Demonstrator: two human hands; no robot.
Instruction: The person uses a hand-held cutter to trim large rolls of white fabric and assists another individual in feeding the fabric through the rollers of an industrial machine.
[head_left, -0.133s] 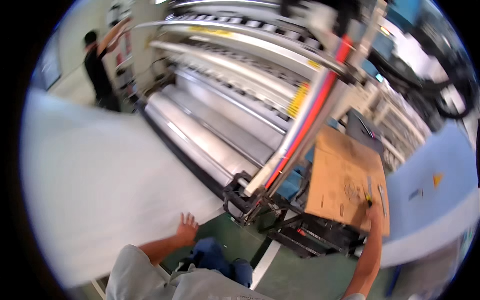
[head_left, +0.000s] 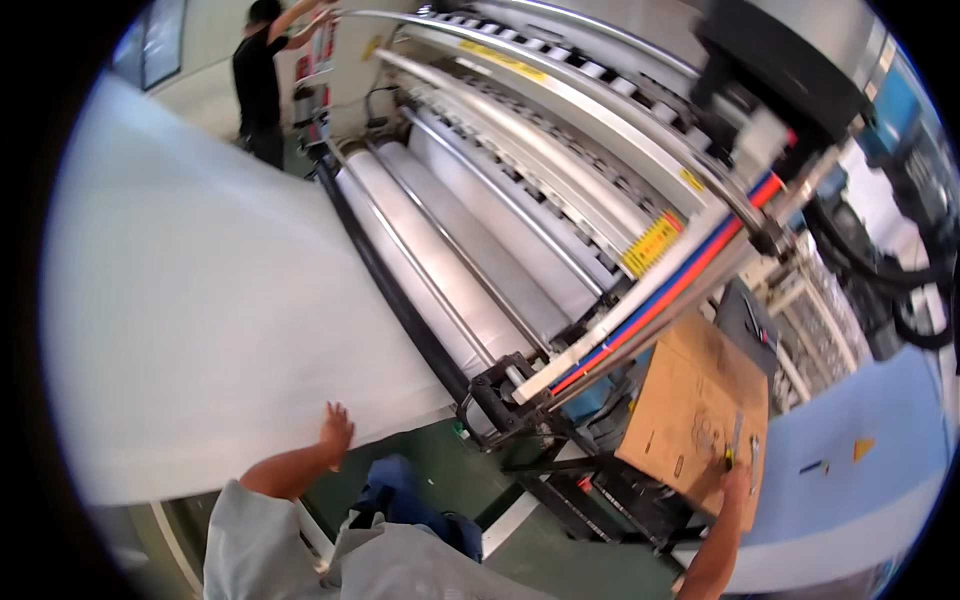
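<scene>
My left hand (head_left: pixel 338 432) is at the near edge of a wide white sheet (head_left: pixel 220 330), fingers stretched and apart, holding nothing. On the right, my right hand (head_left: pixel 737 482) reaches over a brown cardboard sheet (head_left: pixel 667 411), its fingers closed at the dark end of a yellow-and-black utility knife (head_left: pixel 729 459). My hand hides part of the knife's handle. Just right of the knife lies a silver wrench (head_left: pixel 753 452). Loops that look like thin wire or drawn lines (head_left: pixel 704 428) show on the cardboard.
A large machine with long rollers (head_left: pixel 440 262) fills the middle. Red and blue tubes (head_left: pixel 672 300) run along its frame. A blue sheet (head_left: pixel 850 440) lies at the right. Another person (head_left: pixel 261 85) in black stands at the far left, arms raised to the machine.
The view has swung left, so the machine and the other person appear farther right. My left hand has shifted along the white sheet's edge. My right hand stays by the knife.
</scene>
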